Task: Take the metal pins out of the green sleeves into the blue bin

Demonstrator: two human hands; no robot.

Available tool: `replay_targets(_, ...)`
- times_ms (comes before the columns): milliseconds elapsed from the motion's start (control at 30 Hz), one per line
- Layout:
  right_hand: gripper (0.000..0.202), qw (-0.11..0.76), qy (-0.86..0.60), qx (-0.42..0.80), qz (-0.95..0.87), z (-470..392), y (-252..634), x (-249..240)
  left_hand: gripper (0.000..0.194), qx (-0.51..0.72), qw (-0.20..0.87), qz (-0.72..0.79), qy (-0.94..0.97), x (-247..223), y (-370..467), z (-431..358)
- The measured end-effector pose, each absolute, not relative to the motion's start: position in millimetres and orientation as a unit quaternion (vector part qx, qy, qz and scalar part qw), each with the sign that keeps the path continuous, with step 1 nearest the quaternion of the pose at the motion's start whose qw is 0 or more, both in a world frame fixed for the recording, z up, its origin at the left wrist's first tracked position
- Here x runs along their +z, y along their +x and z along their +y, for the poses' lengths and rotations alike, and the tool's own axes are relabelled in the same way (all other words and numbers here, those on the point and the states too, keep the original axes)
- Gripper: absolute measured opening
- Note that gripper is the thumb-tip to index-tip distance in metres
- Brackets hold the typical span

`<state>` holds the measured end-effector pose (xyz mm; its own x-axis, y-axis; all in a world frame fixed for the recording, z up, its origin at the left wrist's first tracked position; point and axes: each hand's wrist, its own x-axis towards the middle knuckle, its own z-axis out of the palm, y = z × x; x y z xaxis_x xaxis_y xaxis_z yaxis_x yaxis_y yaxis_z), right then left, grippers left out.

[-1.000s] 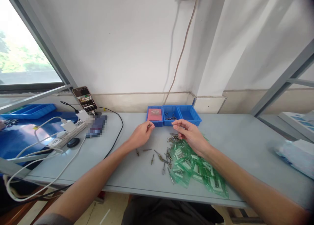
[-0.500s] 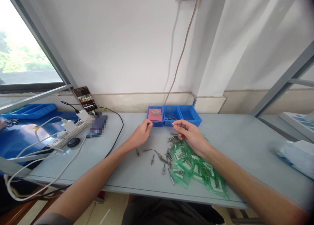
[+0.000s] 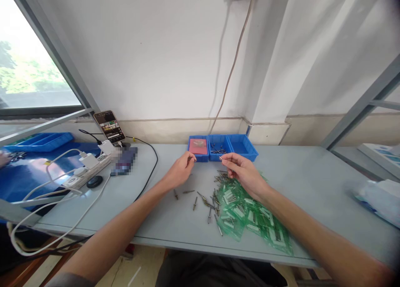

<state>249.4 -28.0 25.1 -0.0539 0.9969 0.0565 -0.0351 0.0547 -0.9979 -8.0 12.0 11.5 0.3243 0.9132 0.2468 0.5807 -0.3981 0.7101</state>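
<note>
1. Hardly anything has moved since the earlier head frame: left hand [image 3: 180,169] and right hand [image 3: 240,167] keep their places over the bench [image 3: 306,195].
2. Step in hand, as I judge it: handling small parts singly; the next move calls for a steady fingertip pinch.
3. Right fingertips pinch a thin piece [image 3: 220,158]; left ones are narrowed, apparently on a small metal part, partly hidden.
4. Loose rivets [image 3: 195,203] lie nearer the wearer, between the forearms, beside green bags [image 3: 239,212].

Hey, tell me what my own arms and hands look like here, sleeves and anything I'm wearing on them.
Your left hand and right hand are ungloved, with no watch or bracelet visible. Both forearms are uncovered. A dark greyish sleeve edge shows on the left arm; the right one is out of view.
</note>
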Motion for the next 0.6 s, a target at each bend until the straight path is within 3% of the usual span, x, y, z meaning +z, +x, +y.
replay_targets(367,0.033,0.508,-0.46,0.514,-0.516,-29.0,248.6,24.8,0.02,0.348,0.207,0.466,0.787,0.1,-7.2,17.9)
replay_targets(600,0.033,0.568,-0.434,0.479,-0.509,-23.9,252.6,21.2,0.025,0.36,0.192,0.485,0.773,6.7,-6.6,15.7)
